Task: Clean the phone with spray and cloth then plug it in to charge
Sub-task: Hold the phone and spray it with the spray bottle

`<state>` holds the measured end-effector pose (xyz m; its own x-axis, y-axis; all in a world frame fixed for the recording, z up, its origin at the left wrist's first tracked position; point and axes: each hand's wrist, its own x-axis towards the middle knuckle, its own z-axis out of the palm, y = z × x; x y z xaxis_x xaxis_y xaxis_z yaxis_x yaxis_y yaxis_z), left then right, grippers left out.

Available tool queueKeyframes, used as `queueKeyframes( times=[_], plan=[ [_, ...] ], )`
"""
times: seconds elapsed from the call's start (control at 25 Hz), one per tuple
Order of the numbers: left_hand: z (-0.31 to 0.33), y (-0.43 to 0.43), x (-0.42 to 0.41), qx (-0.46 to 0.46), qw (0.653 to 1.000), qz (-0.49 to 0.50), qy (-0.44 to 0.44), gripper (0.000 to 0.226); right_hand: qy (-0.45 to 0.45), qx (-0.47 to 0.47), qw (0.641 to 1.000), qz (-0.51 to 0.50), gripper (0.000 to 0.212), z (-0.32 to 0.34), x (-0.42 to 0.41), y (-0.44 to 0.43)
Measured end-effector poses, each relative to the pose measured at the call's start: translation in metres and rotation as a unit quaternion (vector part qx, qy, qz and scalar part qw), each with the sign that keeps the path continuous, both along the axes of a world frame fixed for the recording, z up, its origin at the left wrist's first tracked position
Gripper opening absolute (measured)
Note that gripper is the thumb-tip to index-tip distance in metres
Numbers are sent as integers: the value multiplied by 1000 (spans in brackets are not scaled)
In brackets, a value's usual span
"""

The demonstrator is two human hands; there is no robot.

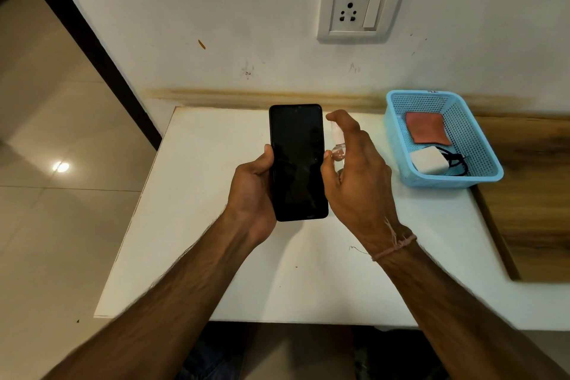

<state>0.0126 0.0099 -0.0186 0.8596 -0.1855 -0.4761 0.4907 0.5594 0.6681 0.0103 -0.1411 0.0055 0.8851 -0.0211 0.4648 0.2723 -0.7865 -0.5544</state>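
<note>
My left hand [254, 185] holds a black phone [297, 163] upright above the white table, its dark screen facing me. My right hand [354, 173] is wrapped around a small clear spray bottle [336, 145] just right of the phone, with the forefinger resting on its white top and the nozzle turned toward the screen. Most of the bottle is hidden behind my fingers. A reddish cloth [427, 128] and a white charger [428, 160] with a black cable lie in a blue basket [481, 145] at the right.
A white wall socket with a switch [359, 11] sits on the wall above the table [216, 241]. The table's left edge drops to a tiled floor. A wooden surface [530, 194] adjoins the table on the right, behind the basket.
</note>
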Motion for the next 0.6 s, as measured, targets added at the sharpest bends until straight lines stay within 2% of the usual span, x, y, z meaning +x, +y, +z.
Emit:
queueKeyframes(
  times=[0.2, 0.4, 0.6],
  plan=[
    [1, 2, 1, -10, 1000, 3, 2, 48, 15, 15, 1000, 3, 51, 5, -2, 0],
    [3, 7, 3, -10, 1000, 19, 5, 47, 16, 8, 999, 29, 65, 3, -32, -9],
    [5, 12, 6, -22, 999, 40, 12, 42, 49, -10, 998, 42, 65, -8, -55, -12]
  ],
)
